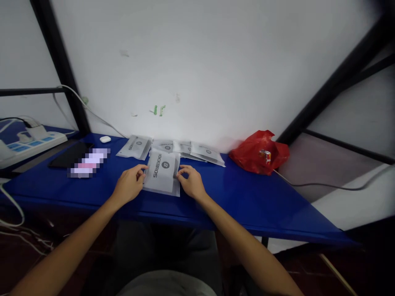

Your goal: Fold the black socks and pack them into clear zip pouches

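A frosted plastic pouch [162, 174] with dark printed lettering and a round logo lies on the blue table [240, 201] in front of me. My left hand [130, 183] pinches its left edge between curled fingers and thumb. On the opposite side my right hand [190, 181] grips the right edge in the same way. Behind it, against the wall, rest more pouches of the same kind: one pouch [135, 147] at the left, and several overlapping ones ending in a pouch [208, 153] at the right. What the pouches contain cannot be made out.
A crumpled red plastic bag [259, 153] sits at the right by the wall, near a cable [321, 187]. To the left are a dark tablet-like slab [66, 156], a blurred-out item [89, 163], a small white case [105, 139] and a power strip [37, 144].
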The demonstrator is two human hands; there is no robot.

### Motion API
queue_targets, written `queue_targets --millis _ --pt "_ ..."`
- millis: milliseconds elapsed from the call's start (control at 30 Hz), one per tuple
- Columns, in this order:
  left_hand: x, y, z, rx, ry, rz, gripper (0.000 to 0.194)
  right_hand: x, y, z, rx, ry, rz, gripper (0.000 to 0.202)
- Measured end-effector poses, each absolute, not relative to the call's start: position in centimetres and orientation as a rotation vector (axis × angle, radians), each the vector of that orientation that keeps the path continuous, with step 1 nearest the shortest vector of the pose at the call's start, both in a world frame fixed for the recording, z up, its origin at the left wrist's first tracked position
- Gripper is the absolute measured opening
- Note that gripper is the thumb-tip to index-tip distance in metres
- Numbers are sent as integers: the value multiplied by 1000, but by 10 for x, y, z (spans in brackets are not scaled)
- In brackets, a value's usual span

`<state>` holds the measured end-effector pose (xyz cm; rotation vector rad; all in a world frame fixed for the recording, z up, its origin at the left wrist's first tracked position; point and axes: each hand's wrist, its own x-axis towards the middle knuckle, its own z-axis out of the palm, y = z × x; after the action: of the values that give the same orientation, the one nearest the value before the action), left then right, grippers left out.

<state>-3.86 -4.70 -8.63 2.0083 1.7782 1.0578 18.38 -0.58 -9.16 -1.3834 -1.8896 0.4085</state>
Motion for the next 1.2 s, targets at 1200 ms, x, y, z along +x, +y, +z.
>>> queue_targets --millis 1200 --pt "-122 103 -73 1969 2613 752 37 37 154 -90 -1475 -1891 360 12"
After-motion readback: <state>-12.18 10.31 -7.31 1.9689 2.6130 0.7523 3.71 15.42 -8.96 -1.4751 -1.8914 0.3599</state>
